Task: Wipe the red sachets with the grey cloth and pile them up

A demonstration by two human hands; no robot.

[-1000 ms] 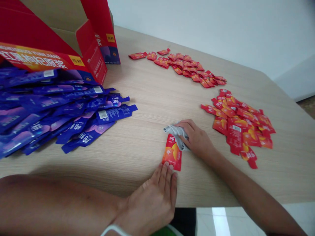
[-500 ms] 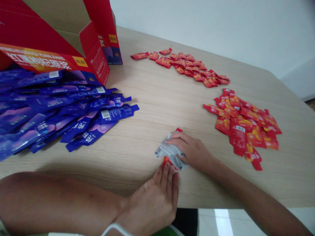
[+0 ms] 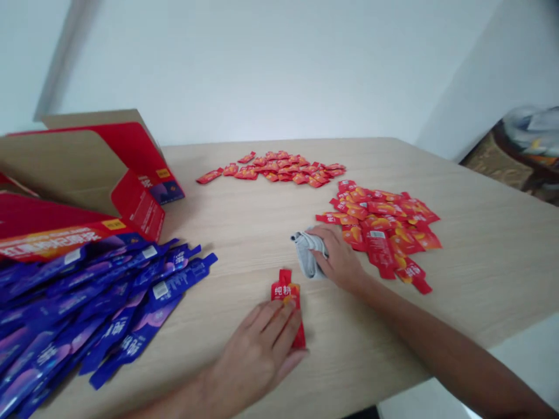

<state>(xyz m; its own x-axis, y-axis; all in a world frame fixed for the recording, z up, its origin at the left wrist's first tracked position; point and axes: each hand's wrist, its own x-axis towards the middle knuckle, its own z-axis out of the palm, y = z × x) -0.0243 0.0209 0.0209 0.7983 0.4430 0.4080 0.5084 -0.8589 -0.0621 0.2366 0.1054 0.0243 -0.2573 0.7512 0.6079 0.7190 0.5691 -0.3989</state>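
A red spouted pouch (image 3: 285,288) with white lettering lies flat on the table near its front edge. My left hand (image 3: 266,337) is over the lower half of it, fingers across the front and thumb by the bottom edge. My right hand (image 3: 336,253) is closed around a folded grey cloth (image 3: 309,256), just beyond the pouch and to its right; cloth and pouch are apart. Right of that hand is a pile of larger red pouches (image 3: 382,227) with orange fruit pictures.
Smaller red sachets (image 3: 283,167) are heaped at the back of the wooden table (image 3: 244,233). At left, blue pouches (image 3: 117,308) lie in a spread pile before an open red carton (image 3: 137,209). Behind it stands another red carton (image 3: 146,154). A white wall (image 3: 271,75) borders the back.
My right hand has lifted the cloth off the pouch and moved it away to the right, so the pouch's top now shows. The head view has tilted up.
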